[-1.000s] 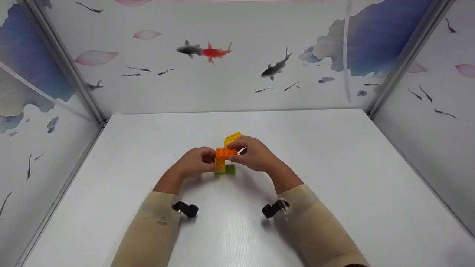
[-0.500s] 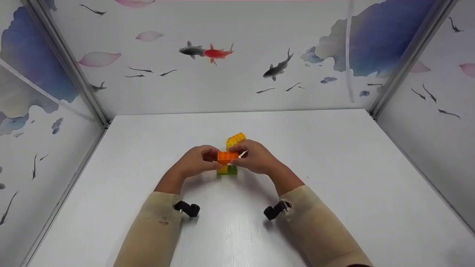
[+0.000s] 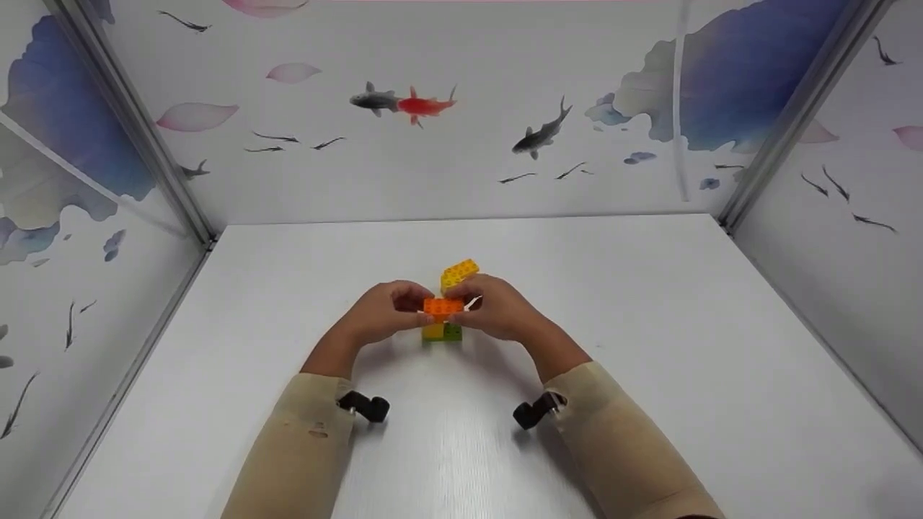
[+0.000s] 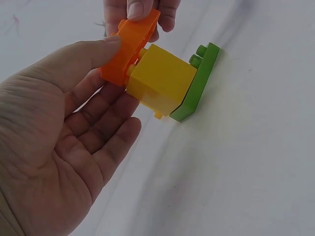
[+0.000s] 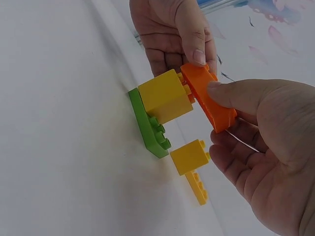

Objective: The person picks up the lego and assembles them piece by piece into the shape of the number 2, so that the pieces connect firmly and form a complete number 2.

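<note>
An orange toy building brick [image 3: 443, 308] sits over a yellow block [image 4: 160, 78], whose studs partly show in the gap beneath it. That block stands on one end of a flat green brick [image 5: 147, 128], with bare green studs beside it. My left hand [image 3: 382, 311] grips one end of the orange brick, thumb on the near side; its other fingers lie beside the yellow block. With thumb and fingers, my right hand [image 3: 497, 308] pinches the other end. In the right wrist view the orange brick [image 5: 209, 98] looks slightly tilted against the yellow block.
Just behind the right fingers stands another yellow piece [image 3: 459, 274], a block joined with a flatter brick [image 5: 197, 189]. The white table [image 3: 461, 447] is enclosed by printed panels at the back and both sides.
The orange brick has come lower and nearer, covering more of the yellow block. My left thumb has shifted up from the yellow block to the orange brick; my right hand moved down slightly.
</note>
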Tool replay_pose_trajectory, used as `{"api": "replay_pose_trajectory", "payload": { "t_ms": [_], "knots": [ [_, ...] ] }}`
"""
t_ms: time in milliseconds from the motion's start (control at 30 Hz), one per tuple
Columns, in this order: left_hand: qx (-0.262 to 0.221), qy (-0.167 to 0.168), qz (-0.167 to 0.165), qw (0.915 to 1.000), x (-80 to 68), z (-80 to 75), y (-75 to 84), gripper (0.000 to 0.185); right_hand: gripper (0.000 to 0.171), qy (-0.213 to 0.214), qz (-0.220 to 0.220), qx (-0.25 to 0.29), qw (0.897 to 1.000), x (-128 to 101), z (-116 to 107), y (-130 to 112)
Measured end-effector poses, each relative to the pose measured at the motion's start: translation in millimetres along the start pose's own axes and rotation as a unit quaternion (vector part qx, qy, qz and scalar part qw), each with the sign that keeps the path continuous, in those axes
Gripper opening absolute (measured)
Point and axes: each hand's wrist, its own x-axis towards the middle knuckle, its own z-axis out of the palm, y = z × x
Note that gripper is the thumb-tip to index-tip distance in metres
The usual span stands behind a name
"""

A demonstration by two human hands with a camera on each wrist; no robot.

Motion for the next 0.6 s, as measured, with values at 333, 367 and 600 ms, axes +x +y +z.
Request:
{"api": "replay_pose_trajectory", "payload": {
  "t_ms": [333, 367, 600],
  "knots": [
    [-0.001, 0.001, -0.012, 0.9999, -1.1, -0.1, -0.7, 0.034, 0.038, -0.002, 0.008, 0.009, 1.000, 1.5, 0.9, 2.0],
    [0.000, 0.001, -0.013, 0.9999, -1.3, 0.0, -0.7, 0.034, 0.038, -0.003, 0.010, 0.010, 1.000, 1.5, 0.9, 2.2],
    [0.003, 0.002, -0.019, 0.9998, -1.5, 0.4, -0.4, 0.032, 0.035, -0.004, 0.024, 0.009, 1.000, 2.2, -0.6, 4.1]
  ]
}}
